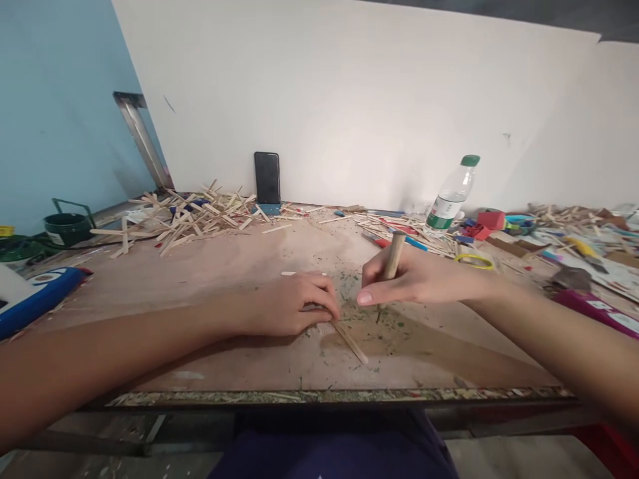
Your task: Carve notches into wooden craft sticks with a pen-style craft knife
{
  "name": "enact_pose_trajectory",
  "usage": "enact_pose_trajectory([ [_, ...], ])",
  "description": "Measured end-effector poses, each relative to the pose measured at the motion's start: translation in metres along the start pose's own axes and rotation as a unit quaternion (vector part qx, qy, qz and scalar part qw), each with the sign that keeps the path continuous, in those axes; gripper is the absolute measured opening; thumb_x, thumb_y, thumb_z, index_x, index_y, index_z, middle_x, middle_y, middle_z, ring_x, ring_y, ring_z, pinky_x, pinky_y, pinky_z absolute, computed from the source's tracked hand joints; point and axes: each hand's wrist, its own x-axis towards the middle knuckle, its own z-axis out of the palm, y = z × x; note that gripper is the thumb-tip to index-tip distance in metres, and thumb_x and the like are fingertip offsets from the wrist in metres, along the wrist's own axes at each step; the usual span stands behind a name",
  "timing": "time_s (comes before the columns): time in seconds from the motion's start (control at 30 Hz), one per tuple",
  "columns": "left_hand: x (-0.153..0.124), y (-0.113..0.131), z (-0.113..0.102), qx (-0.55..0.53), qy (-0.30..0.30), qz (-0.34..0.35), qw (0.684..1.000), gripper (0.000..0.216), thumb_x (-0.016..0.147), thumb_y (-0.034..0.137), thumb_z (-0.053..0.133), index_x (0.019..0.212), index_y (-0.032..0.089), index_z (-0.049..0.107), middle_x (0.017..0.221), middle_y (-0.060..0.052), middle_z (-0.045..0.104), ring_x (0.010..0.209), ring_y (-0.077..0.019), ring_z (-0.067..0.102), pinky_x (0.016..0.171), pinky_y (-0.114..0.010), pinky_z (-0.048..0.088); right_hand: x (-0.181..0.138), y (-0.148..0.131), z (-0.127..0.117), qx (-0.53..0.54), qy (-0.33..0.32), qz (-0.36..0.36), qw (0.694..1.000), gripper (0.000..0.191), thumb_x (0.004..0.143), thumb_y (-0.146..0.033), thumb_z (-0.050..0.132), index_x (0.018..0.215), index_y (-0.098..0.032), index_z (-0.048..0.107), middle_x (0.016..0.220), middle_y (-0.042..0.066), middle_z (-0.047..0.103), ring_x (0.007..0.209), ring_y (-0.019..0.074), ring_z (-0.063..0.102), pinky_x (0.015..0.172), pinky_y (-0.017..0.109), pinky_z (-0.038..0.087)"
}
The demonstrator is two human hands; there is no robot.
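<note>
My right hand [414,276] is closed around the wooden handle of an awl-like tool [394,256]. Its thin dark tip points down just above or at the tabletop; I cannot tell whether it touches. My left hand [304,303] lies low on the table with bent fingers, pinching one end of a wooden craft stick [352,342]. That stick slants toward the front edge, the rest of it bare. Behind the left hand the tip of another craft stick [288,273] shows. Small green and dark scraps are scattered between the two hands.
A heap of craft sticks [200,216] lies at the back left. A phone [267,178] leans on the wall. At the back right stand a bottle [449,203], a yellow ring [474,261] and mixed clutter. A green bucket [67,228] is far left.
</note>
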Motion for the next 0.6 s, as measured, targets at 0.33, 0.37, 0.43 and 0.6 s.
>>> enact_pose_trajectory([
  [0.33, -0.004, 0.012, 0.003, 0.090, 0.008, -0.019, 0.996, 0.032, 0.119, 0.037, 0.056, 0.114, 0.022, 0.085, 0.109, -0.008, 0.081, 0.099, -0.0231, 0.075, 0.093, -0.037, 0.055, -0.012, 0.022, 0.000, 0.014, 0.005, -0.063, 0.998, 0.052, 0.100, -0.066, 0.083, 0.103, -0.014, 0.088, 0.086, 0.006, 0.079, 0.078, 0.0185, 0.067, 0.067, 0.032, 0.050],
  [0.37, -0.005, 0.015, 0.003, 0.102, 0.005, -0.017, 0.995, 0.033, 0.119, 0.041, 0.058, 0.115, 0.021, 0.085, 0.111, -0.008, 0.081, 0.101, -0.0241, 0.075, 0.094, -0.039, 0.054, -0.014, 0.022, 0.001, 0.014, 0.002, -0.064, 0.998, 0.052, 0.101, -0.065, 0.082, 0.106, -0.014, 0.088, 0.086, 0.006, 0.079, 0.078, 0.0184, 0.068, 0.068, 0.032, 0.050],
  [0.43, -0.005, 0.019, 0.004, 0.123, 0.000, -0.013, 0.992, 0.037, 0.118, 0.051, 0.061, 0.116, 0.022, 0.084, 0.115, -0.008, 0.082, 0.102, -0.0257, 0.075, 0.094, -0.040, 0.051, -0.016, 0.021, 0.003, 0.008, -0.001, -0.066, 0.998, 0.050, 0.103, -0.064, 0.081, 0.105, -0.014, 0.089, 0.084, 0.005, 0.078, 0.075, 0.0168, 0.065, 0.066, 0.031, 0.048],
  [0.6, -0.006, 0.021, 0.007, 0.155, 0.001, -0.018, 0.988, 0.057, 0.111, 0.076, 0.065, 0.121, 0.023, 0.084, 0.124, -0.008, 0.083, 0.106, -0.0277, 0.075, 0.097, -0.042, 0.049, -0.015, 0.023, 0.009, -0.013, 0.002, -0.061, 0.998, 0.047, 0.107, -0.060, 0.078, 0.101, -0.015, 0.089, 0.083, 0.004, 0.076, 0.072, 0.0151, 0.059, 0.062, 0.030, 0.043],
])
